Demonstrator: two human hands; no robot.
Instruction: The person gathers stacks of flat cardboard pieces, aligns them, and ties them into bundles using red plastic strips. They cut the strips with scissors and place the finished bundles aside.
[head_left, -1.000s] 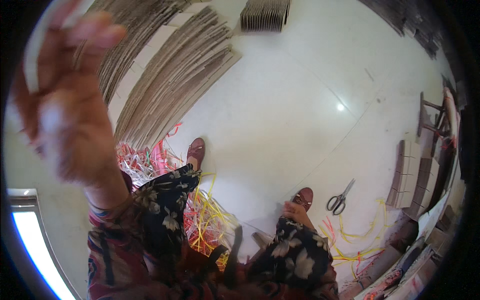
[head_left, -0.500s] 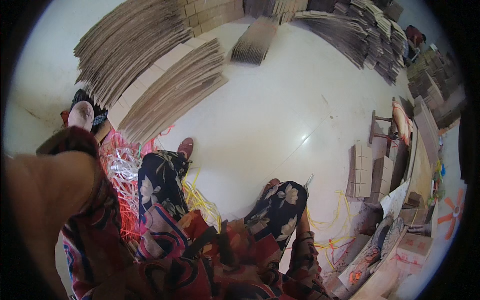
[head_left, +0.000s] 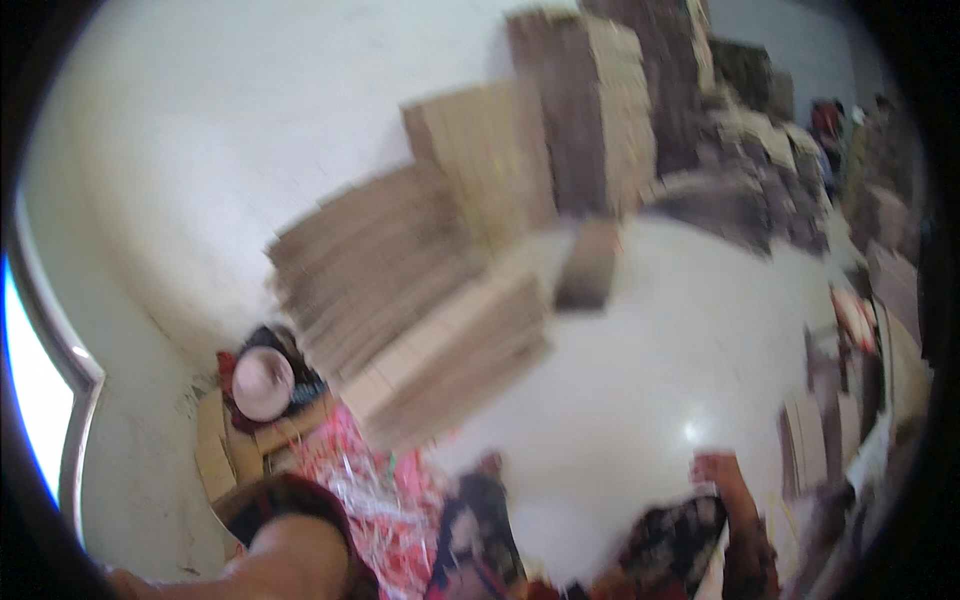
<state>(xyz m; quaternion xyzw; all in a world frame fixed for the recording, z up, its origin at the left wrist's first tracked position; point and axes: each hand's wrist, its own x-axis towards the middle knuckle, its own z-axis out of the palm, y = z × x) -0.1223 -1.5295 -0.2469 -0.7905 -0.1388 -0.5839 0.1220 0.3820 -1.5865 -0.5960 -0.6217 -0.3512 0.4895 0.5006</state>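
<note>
Cardboard stacks [head_left: 440,300] far above forearm [head_left: 290,550].

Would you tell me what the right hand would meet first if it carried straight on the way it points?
The blurred right hand points over bare white floor; the way looks free up to the far cardboard stacks, though depth is unclear.

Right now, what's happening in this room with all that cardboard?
The picture is blurry. A person sits on the pale floor in flowery trousers. One bare forearm shows at the bottom left, but neither hand can be seen, so nothing is visibly being held. Big stacks of flat cardboard sheets lie ahead, with a pile of pink and white strips by the legs. Another person in a pale hat sits to the left.
</note>
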